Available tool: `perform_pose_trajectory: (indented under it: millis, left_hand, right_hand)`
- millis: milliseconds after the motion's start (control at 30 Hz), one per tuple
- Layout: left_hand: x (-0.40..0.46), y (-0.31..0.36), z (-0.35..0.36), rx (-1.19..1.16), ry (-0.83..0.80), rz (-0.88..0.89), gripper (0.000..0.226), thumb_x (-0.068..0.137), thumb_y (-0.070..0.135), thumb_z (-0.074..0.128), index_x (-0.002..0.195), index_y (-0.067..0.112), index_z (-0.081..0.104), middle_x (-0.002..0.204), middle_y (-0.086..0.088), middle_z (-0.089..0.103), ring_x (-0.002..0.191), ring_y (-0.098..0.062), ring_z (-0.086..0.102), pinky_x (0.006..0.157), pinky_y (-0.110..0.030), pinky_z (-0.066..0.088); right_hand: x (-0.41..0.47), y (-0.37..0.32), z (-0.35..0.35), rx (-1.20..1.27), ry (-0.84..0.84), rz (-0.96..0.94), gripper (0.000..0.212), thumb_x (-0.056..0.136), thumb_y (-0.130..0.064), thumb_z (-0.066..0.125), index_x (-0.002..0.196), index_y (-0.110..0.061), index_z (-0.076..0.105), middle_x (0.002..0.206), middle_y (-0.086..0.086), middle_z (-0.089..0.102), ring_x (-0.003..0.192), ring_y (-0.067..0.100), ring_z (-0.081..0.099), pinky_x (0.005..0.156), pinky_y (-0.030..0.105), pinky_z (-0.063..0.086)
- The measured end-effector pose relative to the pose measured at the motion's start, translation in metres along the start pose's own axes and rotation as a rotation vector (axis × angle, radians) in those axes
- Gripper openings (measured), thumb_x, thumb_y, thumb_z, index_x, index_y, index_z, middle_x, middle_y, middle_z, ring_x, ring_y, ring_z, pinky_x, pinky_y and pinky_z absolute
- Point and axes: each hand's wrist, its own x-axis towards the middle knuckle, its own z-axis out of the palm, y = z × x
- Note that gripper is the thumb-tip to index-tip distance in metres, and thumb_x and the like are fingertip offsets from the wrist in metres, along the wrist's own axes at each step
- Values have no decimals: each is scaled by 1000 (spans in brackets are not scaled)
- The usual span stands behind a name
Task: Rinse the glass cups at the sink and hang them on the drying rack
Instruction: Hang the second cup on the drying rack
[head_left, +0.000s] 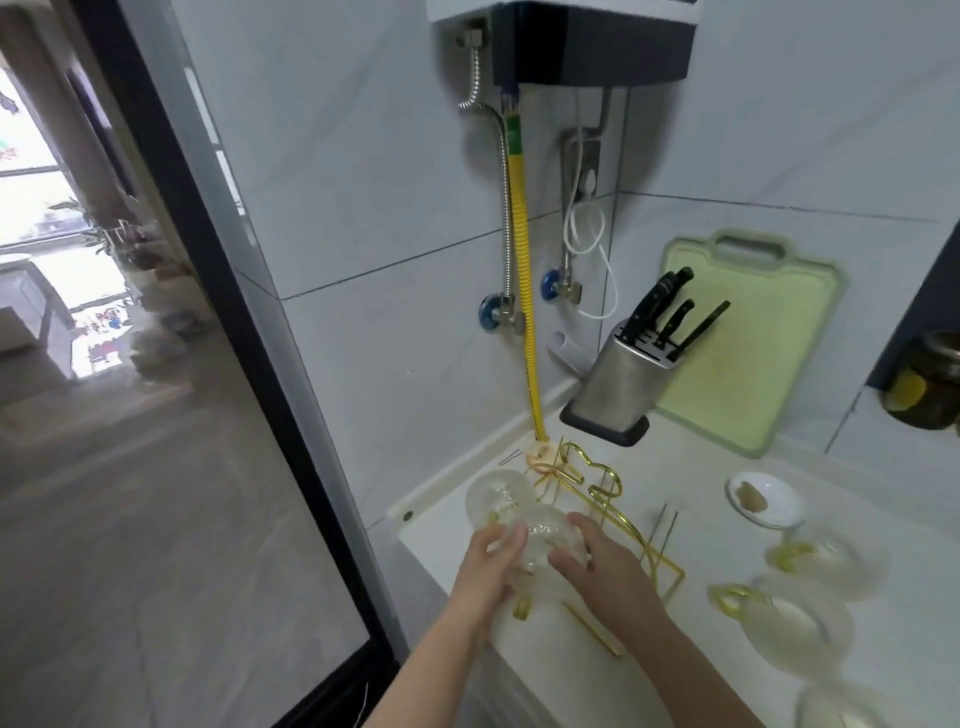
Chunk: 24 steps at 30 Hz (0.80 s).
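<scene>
Counter (597, 675) bearing gold wire rack (613, 499); on the rack's near left side, left hand (488, 558) and right hand (597, 558) both curl around one clear glass cup (540, 540) (another cup (496, 499) hangs just behind).

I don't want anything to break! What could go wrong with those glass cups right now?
The clear glass cup held by the left hand and right hand could knock the cup already on the thin gold wire rack. Two gold-handled cups wait nearby on the white counter; an elbow could bump them.
</scene>
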Motion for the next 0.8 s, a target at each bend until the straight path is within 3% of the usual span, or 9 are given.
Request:
perform_pose_trajectory:
  millis: [200, 333, 433, 600, 800]
  left_hand:
    - [37, -5, 5, 49, -7, -30, 56, 79, 61, 61, 120, 23, 58, 113, -2, 67, 98, -21, 68, 88, -42, 56]
    - [53, -7, 9, 72, -6, -48, 52, 81, 60, 58, 107, 16, 65, 105, -11, 71, 95, -30, 69, 87, -50, 55]
    - [65, -16, 6, 13, -17, -98, 47, 84, 53, 59, 110, 14, 62, 109, -12, 68, 97, -32, 68, 85, -48, 56]
    - [81, -34, -1, 11, -68, -194, 73, 59, 68, 66, 116, 22, 58, 118, -3, 63, 106, -25, 63, 87, -47, 56]
    - [106, -51, -7, 112, -101, -218, 78, 57, 73, 61, 117, 23, 58, 116, -3, 65, 103, -24, 65, 82, -43, 59]
  right_hand:
    - [29, 10, 11, -100, -30, 89, 50, 93, -46, 41, 138, -26, 33, 122, 2, 60, 112, 21, 57, 98, 39, 42]
    - [43, 12, 11, -185, -47, 129, 48, 95, -47, 38, 138, -25, 33, 125, 1, 59, 115, 20, 56, 98, 36, 41]
    - [46, 13, 13, -212, -39, 160, 47, 95, -48, 38, 136, -26, 35, 125, -1, 59, 115, 18, 56, 96, 33, 42]
    - [45, 14, 20, -221, -63, 227, 47, 95, -50, 38, 136, -26, 35, 130, 0, 57, 117, 20, 55, 93, 33, 43]
    - [45, 10, 30, -214, -55, 309, 52, 95, -47, 40, 141, -25, 31, 137, 3, 52, 124, 22, 51, 94, 33, 42]
